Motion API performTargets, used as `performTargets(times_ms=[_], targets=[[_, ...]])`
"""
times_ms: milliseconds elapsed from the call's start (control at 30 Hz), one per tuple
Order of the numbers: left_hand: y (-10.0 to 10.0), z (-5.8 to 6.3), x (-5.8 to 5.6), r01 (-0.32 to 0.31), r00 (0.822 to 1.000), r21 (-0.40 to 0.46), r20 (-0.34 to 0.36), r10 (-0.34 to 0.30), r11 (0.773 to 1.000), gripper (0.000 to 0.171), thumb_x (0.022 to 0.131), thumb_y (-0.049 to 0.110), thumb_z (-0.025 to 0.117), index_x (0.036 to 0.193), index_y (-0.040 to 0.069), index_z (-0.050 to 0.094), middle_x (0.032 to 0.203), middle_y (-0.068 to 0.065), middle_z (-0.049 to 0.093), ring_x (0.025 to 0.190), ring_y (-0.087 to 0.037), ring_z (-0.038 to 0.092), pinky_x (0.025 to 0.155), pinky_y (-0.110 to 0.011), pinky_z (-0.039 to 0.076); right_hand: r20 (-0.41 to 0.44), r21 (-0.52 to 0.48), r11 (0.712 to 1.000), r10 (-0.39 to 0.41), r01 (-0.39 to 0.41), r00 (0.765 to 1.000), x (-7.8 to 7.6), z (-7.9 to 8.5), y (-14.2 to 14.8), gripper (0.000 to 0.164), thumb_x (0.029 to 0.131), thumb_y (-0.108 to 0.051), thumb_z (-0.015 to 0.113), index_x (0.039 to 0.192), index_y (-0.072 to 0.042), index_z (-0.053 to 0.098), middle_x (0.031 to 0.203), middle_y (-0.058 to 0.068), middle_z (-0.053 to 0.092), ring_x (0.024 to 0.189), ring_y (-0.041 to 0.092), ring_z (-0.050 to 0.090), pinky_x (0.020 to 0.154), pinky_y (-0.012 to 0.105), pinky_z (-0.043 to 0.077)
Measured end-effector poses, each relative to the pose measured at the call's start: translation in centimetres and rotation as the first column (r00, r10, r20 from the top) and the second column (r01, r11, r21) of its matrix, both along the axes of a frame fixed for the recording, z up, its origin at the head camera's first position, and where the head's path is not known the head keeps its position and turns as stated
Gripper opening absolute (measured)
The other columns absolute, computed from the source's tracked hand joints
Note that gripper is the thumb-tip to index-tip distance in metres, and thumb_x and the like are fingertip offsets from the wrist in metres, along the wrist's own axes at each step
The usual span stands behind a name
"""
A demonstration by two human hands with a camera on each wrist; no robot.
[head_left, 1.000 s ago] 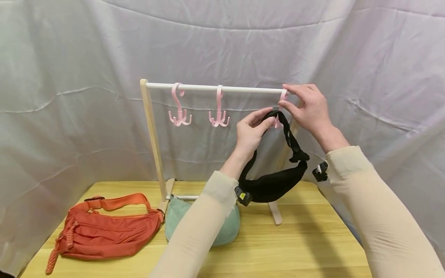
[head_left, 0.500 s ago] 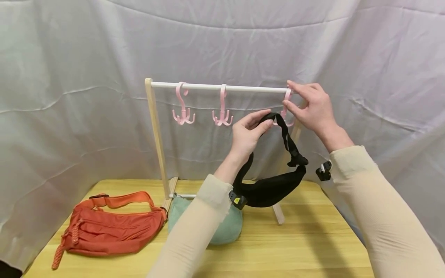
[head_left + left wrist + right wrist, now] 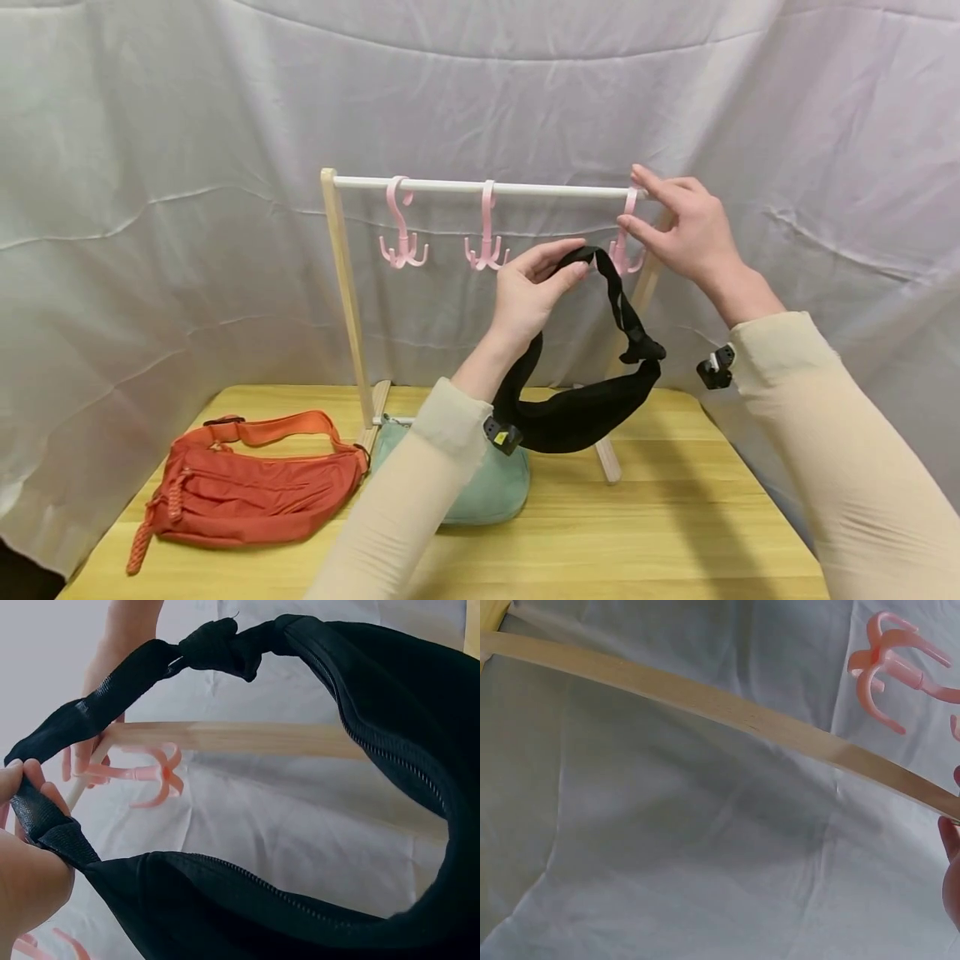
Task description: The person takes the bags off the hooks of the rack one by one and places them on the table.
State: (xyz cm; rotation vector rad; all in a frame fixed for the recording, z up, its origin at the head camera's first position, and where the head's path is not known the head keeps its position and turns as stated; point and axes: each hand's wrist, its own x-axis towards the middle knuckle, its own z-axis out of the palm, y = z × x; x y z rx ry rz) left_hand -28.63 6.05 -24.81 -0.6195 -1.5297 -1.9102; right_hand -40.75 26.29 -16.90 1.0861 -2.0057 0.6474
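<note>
A black waist bag with a knotted strap hangs in the air from my left hand, which pinches the strap between thumb and fingers. Its zipper and knot show close up in the left wrist view. My right hand is at the right end of the rack's white rod. Thumb and index finger lie around the upper part of the rightmost pink hook. That hook's prongs show through the strap loop in the left wrist view. The strap is close in front of the prongs.
Two more pink hooks hang from the rod. An orange waist bag lies on the table at left. A green bag lies under my left forearm. The rack's right wooden post crosses the right wrist view.
The black bag and my left hand have drawn slightly left and down, away from the rightmost hook. My right index finger has lifted a little above the rod. The view has shifted slightly.
</note>
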Motion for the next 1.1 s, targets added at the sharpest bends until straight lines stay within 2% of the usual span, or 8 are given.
performTargets(times_ms=[133,300,433,600,733,867,1100], targets=[[-0.2,0.1,0.3,-0.006,1.0,-0.018,-0.017,0.005,1.0,0.032,0.094,-0.005,0.073,0.126,-0.007,0.071,0.115,-0.025,0.074,0.088,-0.008,0.073,0.093,-0.04,0.06,0.041,-0.016,1.0,-0.001,0.002,0.999,0.3,0.1,0.2,0.068,0.092,-0.02,0.08,0.154,-0.015,0.053,0.146,0.016,0.06,0.129,0.04,0.055,0.104,0.06,0.045],[-0.3,0.2,0.6,-0.008,1.0,-0.032,-0.03,0.007,0.999,0.032,0.094,-0.005,0.073,0.126,-0.007,0.071,0.115,-0.027,0.073,0.089,-0.008,0.073,0.094,-0.041,0.06,-0.022,-0.077,0.996,0.051,-0.053,0.998,0.3,-0.1,0.6,0.067,0.093,-0.026,0.079,0.153,-0.012,0.053,0.154,0.012,0.054,0.137,0.038,0.054,0.119,0.049,0.039],[-0.6,0.2,0.6,-0.02,0.999,-0.031,-0.034,0.019,0.999,0.032,0.093,-0.005,0.074,0.125,-0.007,0.071,0.112,-0.027,0.073,0.088,-0.009,0.073,0.093,-0.041,0.06,-0.083,-0.125,0.987,0.095,-0.105,0.992,0.3,-0.9,0.9,0.067,0.092,-0.025,0.08,0.151,-0.011,0.055,0.154,0.008,0.055,0.146,0.031,0.046,0.123,0.041,0.034],[-0.9,-0.1,0.6,-0.033,0.999,-0.014,-0.028,0.032,0.999,0.032,0.092,-0.006,0.074,0.124,-0.008,0.071,0.111,-0.026,0.074,0.087,-0.01,0.074,0.093,-0.041,0.06,-0.157,-0.188,0.964,0.159,-0.187,0.975,0.4,-2.4,1.3,0.066,0.087,-0.013,0.081,0.148,-0.008,0.058,0.151,0.009,0.056,0.144,0.034,0.048,0.123,0.039,0.034],[-1.1,-0.4,0.5,-0.047,0.999,-0.005,-0.018,0.047,0.999,0.032,0.091,-0.008,0.074,0.124,-0.009,0.071,0.111,-0.026,0.074,0.086,-0.009,0.074,0.092,-0.037,0.06,-0.177,-0.208,0.956,0.17,-0.205,0.97,0.8,-3.8,1.6,0.063,0.094,-0.034,0.075,0.149,-0.009,0.056,0.152,0.008,0.056,0.143,0.035,0.05,0.123,0.038,0.034],[-1.3,-0.7,0.6,-0.056,0.998,0.005,-0.004,0.056,0.998,0.033,0.091,-0.008,0.074,0.124,-0.009,0.071,0.109,-0.024,0.075,0.085,-0.009,0.074,0.089,-0.032,0.06,-0.158,-0.252,0.944,0.179,-0.215,0.971,1.4,-5.6,1.9,0.072,0.096,-0.057,0.068,0.149,-0.011,0.057,0.152,0.005,0.056,0.142,0.03,0.051,0.122,0.036,0.036],[-1.8,-0.9,0.8,-0.063,0.998,0.02,0.006,0.063,0.998,0.033,0.091,-0.008,0.074,0.124,-0.008,0.071,0.105,-0.017,0.077,0.085,-0.01,0.074,0.085,-0.028,0.06,-0.151,-0.289,0.931,0.184,-0.221,0.971,2.4,-8.8,2.2,0.074,0.096,-0.061,0.066,0.147,-0.009,0.059,0.15,0.005,0.058,0.14,0.027,0.054,0.12,0.034,0.037]])
